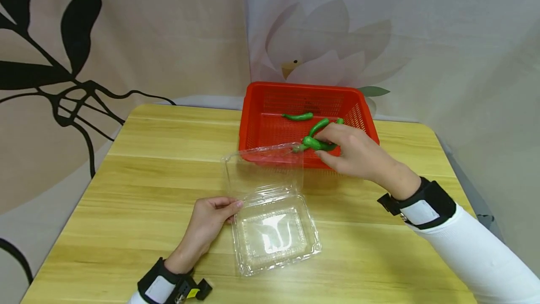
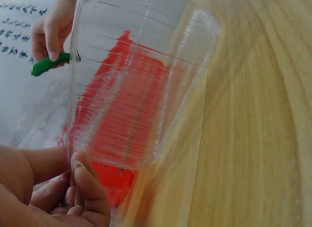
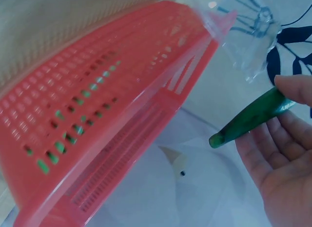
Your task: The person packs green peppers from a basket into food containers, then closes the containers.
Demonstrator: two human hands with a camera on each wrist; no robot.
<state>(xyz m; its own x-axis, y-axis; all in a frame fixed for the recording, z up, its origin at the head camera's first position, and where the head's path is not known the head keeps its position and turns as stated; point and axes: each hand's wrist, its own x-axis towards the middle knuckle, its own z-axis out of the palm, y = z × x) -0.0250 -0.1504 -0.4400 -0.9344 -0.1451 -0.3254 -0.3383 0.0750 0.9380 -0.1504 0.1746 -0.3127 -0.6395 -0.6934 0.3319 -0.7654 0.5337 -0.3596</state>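
My right hand pinches a green chili pepper between thumb and fingers, over the front of a red plastic basket. In the right wrist view the held pepper points its blunt stem end away from the fingers. More green peppers lie in the basket, partly hidden by the right hand. A clear plastic clamshell box stands open on the table, its lid raised toward the basket. With thumb and fingers my left hand pinches the box's left edge near the hinge.
The basket rests at the back of the wooden table, close to a printed cloth backdrop. The raised lid overlaps the basket's front left corner in the head view.
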